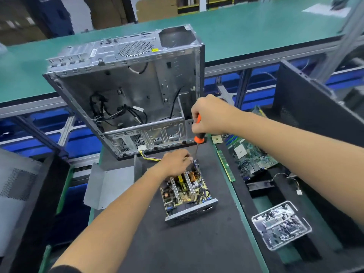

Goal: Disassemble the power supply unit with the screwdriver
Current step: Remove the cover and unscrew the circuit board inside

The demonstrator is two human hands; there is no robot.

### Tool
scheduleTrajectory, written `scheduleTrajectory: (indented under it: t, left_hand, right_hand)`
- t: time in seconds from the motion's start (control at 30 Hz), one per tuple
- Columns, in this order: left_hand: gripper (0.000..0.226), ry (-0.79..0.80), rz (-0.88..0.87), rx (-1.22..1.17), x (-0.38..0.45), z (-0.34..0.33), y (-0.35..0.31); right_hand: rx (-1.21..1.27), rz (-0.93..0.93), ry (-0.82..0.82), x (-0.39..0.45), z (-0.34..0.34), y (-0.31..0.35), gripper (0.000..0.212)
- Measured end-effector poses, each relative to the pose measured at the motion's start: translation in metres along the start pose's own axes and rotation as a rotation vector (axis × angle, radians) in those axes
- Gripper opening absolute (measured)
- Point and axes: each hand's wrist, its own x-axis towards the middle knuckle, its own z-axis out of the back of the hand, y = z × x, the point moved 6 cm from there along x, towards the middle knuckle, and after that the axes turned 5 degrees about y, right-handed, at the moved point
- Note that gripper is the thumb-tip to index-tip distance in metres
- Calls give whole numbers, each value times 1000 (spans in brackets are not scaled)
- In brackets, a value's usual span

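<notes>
A single wide-angle head view looks forward and steeply down from above a dark work mat (197, 243), close over the near bench, with a green-topped conveyor table (256, 26) receding beyond, edges bowed.

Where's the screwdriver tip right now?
In the head view, the screwdriver stands near centre, gripped by the right hand, its tip at the far end of the opened power supply unit, beside the left hand.
</notes>
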Motion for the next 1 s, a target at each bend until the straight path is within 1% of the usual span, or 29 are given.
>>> scheduleTrajectory:
  t: [0.07, 0.1, 0.17, 0.23, 0.27, 0.3, 0.33, 0.37, 0.4, 0.43, 0.5, 0.53, 0.63, 0.7, 0.73, 0.83, 0.93, 1.0]
  left_hand:
    - [41, 78, 47, 16, 7, -4, 7]
    - [42, 98, 66, -17, 11, -4, 9]
    - [44, 108, 110, -138, 18, -2, 10]
    - [53, 108, 124, -213, 23, 2, 5]
    - [54, 124, 127, -264, 24, 2, 2]
    - [50, 131, 126, -317, 25, 3, -2]
    - [41, 145, 129, -370, 25, 3, -6]
    - [27, 156, 122, -360, 28, 4, -8]
    - [19, 148, 129, -288, 31, 7, -11]
    - [20, 146, 113, -229, 35, 10, -14]
    - [29, 148, 98, -241, 41, 13, -19]
    - [29, 146, 99, -220, 43, 16, -20]
    - [23, 129, 154, -118, 45, 23, -18]
    - [11, 113, 137, -97, 45, 26, -21]
    - [10, 99, 111, -85, 44, 29, -22]
    - [22, 63, 0, -18, 37, 31, -20]
    - [27, 27, -80, 88, 26, 31, -12]
    - [27, 29, -105, 90, 20, 32, -7]
  right_hand:
    - [-4, 8, 9, 2, 0, -3, 21]
    - [-13, 14, 20, 3, -1, -4, 21]
    - [-22, 30, 55, 4, -5, -4, 20]
    - [-56, 56, 123, 1, -14, -2, 20]
    - [-88, 68, 168, -1, -20, -1, 20]
    - [-122, 77, 213, -4, -27, 0, 21]
    - [-148, 87, 254, -7, -34, 1, 25]
    - [-166, 96, 294, -9, -42, 2, 30]
    - [-176, 107, 332, -12, -48, 2, 32]
    - [-185, 117, 370, -13, -55, 1, 31]
    - [-212, 131, 415, -15, -63, -1, 29]
    - [-225, 134, 427, -17, -66, -2, 30]
    - [-260, 135, 456, -19, -69, -9, 30]
    - [-271, 136, 449, -20, -70, -13, 32]
    - [-271, 132, 442, -20, -71, -15, 33]
    - [-255, 106, 446, -20, -74, -21, 36]
    - [-266, 97, 506, -17, -84, -21, 30]
    - [-294, 110, 533, -15, -90, -16, 27]
